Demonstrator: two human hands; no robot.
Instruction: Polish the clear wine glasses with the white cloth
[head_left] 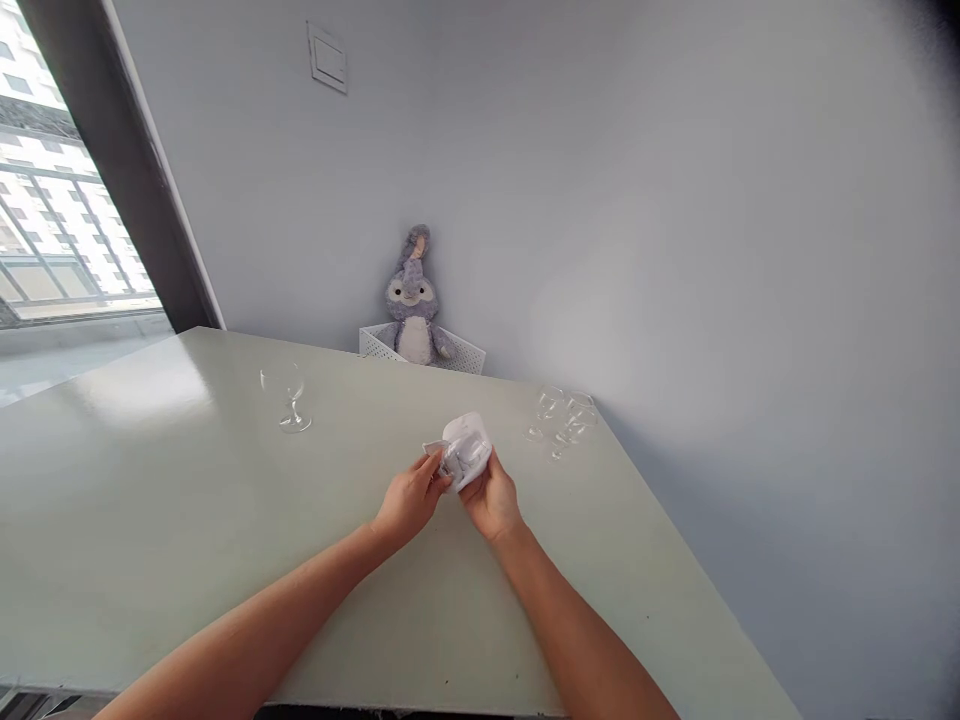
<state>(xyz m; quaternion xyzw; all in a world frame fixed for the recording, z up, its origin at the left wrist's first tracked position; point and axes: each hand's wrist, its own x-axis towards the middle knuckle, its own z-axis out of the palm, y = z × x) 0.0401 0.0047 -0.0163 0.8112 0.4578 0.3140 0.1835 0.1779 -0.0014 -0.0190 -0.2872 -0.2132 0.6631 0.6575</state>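
Observation:
Over the middle of the table my two hands meet around a clear glass (466,456), tilted and partly wrapped in a white cloth (474,424). My left hand (409,502) pinches the glass at its left end, where a corner of the cloth sticks out; the fingers hide part of it. Cupped from the right and below, my right hand (493,498) holds the cloth against the glass. A stemmed glass (293,405) stands upright farther left. Several more stemmed glasses (568,415) are grouped near the right edge of the table.
The pale glossy table (247,560) runs back to a grey wall (675,220). Beyond its far edge, a plush rabbit (413,310) sits in a white perforated basket (465,357). A window (64,180) is at the left, and a switch (328,58) is on the wall.

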